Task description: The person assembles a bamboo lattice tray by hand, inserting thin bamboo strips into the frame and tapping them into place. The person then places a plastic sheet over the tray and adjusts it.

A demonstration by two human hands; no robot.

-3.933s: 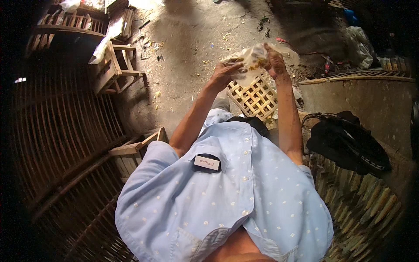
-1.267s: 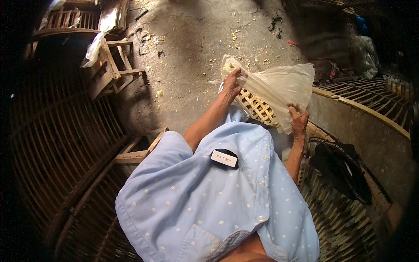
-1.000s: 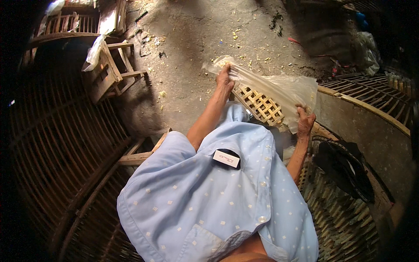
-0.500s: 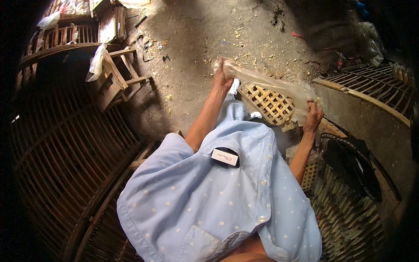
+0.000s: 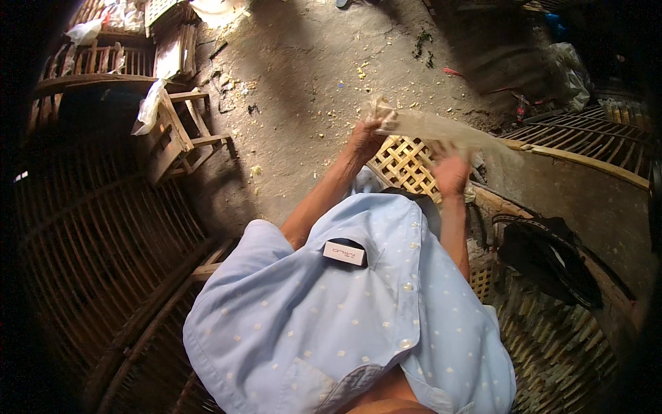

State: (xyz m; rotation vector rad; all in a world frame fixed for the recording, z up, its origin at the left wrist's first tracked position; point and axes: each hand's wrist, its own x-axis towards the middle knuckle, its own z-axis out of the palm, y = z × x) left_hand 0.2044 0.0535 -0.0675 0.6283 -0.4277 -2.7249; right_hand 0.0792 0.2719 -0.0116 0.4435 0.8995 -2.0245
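Observation:
My left hand (image 5: 365, 140) is closed on the bunched end of a clear plastic bag (image 5: 431, 126). From there the bag stretches away to the right, thin and see-through, its far end blurred. Close below that stretch, my right hand (image 5: 452, 171) is blurred by motion, its fingers spread and raised toward the plastic. Whether they touch it I cannot tell. Under both hands lies a woven bamboo lattice (image 5: 405, 164), pale yellow, partly covered by my right hand and the bag.
A wooden stool (image 5: 181, 138) stands at the left, with a white plastic bag (image 5: 149, 109) hanging on it. Large slatted bamboo frames (image 5: 103, 228) fill the left side. On the right are a low wall (image 5: 572, 183), a black bag (image 5: 545, 259) and a bamboo rack (image 5: 586, 134).
My right hand has let go of the bag's right end and moved left, its fingers opening. My left hand has shifted slightly right and nearer, still gripping the plastic.

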